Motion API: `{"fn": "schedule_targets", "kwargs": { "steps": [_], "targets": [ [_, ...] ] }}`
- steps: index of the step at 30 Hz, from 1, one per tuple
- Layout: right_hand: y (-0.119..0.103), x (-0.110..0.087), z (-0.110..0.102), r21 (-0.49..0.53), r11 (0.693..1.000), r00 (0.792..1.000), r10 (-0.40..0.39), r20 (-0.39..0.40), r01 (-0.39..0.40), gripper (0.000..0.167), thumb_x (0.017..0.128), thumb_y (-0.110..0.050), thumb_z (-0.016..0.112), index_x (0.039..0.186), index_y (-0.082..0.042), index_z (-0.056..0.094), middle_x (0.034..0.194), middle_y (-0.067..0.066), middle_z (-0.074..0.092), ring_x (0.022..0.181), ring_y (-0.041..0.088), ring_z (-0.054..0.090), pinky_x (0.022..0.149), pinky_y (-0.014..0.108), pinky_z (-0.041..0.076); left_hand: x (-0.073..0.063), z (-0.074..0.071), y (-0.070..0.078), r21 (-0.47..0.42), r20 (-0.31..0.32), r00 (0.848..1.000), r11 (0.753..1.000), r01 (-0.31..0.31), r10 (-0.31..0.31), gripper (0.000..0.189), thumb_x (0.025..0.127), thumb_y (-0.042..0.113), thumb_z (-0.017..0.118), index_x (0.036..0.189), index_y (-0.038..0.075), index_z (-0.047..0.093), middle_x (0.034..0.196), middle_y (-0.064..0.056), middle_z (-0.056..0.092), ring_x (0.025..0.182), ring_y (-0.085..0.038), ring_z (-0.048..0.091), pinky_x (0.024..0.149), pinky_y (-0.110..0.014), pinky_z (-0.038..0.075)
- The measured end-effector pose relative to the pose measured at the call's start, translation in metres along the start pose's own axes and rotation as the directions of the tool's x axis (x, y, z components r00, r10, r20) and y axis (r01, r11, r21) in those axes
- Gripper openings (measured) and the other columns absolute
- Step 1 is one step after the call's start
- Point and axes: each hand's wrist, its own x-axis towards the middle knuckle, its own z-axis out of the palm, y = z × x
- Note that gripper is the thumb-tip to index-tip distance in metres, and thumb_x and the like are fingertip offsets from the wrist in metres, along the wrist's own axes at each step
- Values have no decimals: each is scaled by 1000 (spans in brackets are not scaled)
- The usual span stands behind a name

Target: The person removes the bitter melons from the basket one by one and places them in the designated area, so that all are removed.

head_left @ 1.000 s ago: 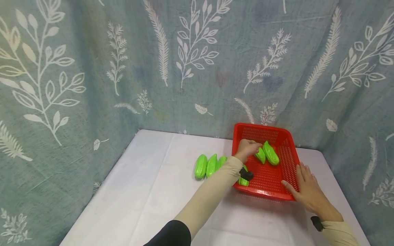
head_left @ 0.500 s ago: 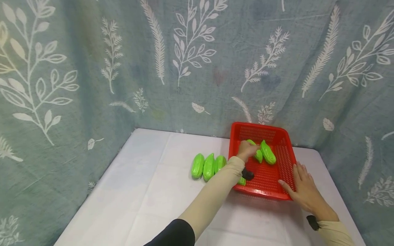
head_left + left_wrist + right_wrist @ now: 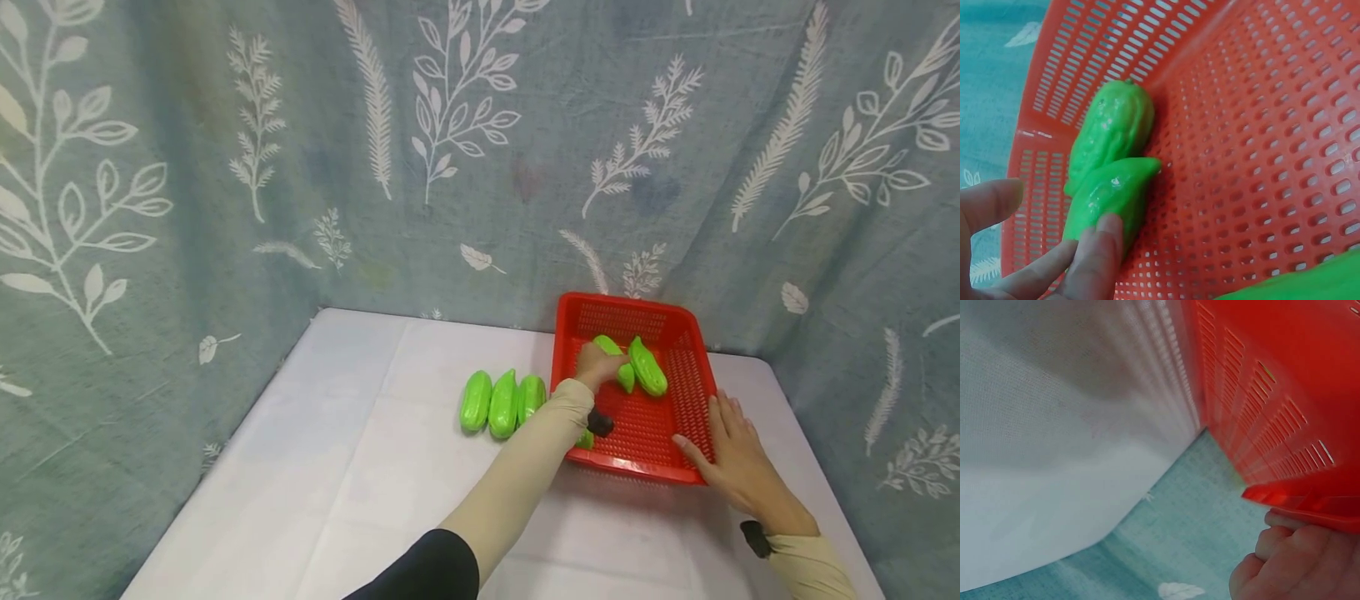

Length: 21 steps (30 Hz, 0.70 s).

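Red basket (image 3: 641, 429) w/ 3 green veg (image 3: 649, 368) inside, L hand (image 3: 596, 367) open, fingers (image 3: 1110, 229) touching 1, R hand (image 3: 738, 462) spread at rim (image 3: 637, 468), 3 more on tbl (image 3: 390, 500), touched veg less covered vs 1s ago

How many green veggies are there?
6: three veggies in a row on the table; inside the basket, two toward the back and one by the near left corner. The left sleeve may hide more.

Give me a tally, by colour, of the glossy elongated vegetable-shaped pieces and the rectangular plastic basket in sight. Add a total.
Red rectangular perforated plastic basket: 1
Green glossy elongated vegetable-shaped pieces: 6 (3 inside the basket, 3 outside it)
Total in sight: 7
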Motion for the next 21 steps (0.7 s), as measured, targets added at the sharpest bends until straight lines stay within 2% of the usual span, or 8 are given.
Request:
{"fn": "schedule_targets", "kwargs": {
  "steps": [3,7,9,12,16,21],
  "targets": [
    [-1,0,-1,4,1000,1000,-3,1,3,107,100,-64,48,161,9,-2,168,37,0,156,55,-4,124,76,6,1,0,-2,22,-6,1000,1000,-15,15,23,86,21,83,88,2,69,78,-8,68,71,-20,63,70,-28,53],
    [-2,1,-2,5,1000,1000,-1,6,1,107,101,-64,48,161,9,-3,168,36,-1,156,54,-5,124,76,5,5,3,-4,110,-20,999,994,-29,31,26,86,25,82,94,3,71,89,-12,73,87,-25,69,79,-30,56],
    [-1,1,-2,3,1000,1000,-6,2,6,106,101,-63,47,161,9,-2,168,36,0,156,55,-4,124,76,6,8,5,-5,135,-17,1000,991,-19,21,31,86,26,82,102,2,70,101,-12,72,101,-26,67,88,-33,57],
    [0,2,0,0,1000,1000,-7,-4,7,106,101,-63,48,161,9,-1,168,36,1,156,55,-2,124,76,7,8,5,-6,141,-2,1000,990,-14,15,37,86,26,81,110,1,68,110,-13,71,109,-27,65,96,-37,57],
    [1,3,1,-1,1000,1000,1,-5,-1,107,100,-64,49,161,8,-1,169,35,0,157,54,-3,124,76,8,5,2,-7,138,30,999,990,-31,28,37,87,25,79,113,2,66,113,-13,70,109,-27,65,97,-38,57],
    [1,3,1,3,1000,1000,0,-16,0,106,100,-63,49,162,8,0,169,34,1,157,53,-2,124,75,9,12,7,-9,159,48,999,987,-22,14,43,87,26,79,118,-1,65,119,-16,70,113,-29,65,98,-38,57]
  ]
}}
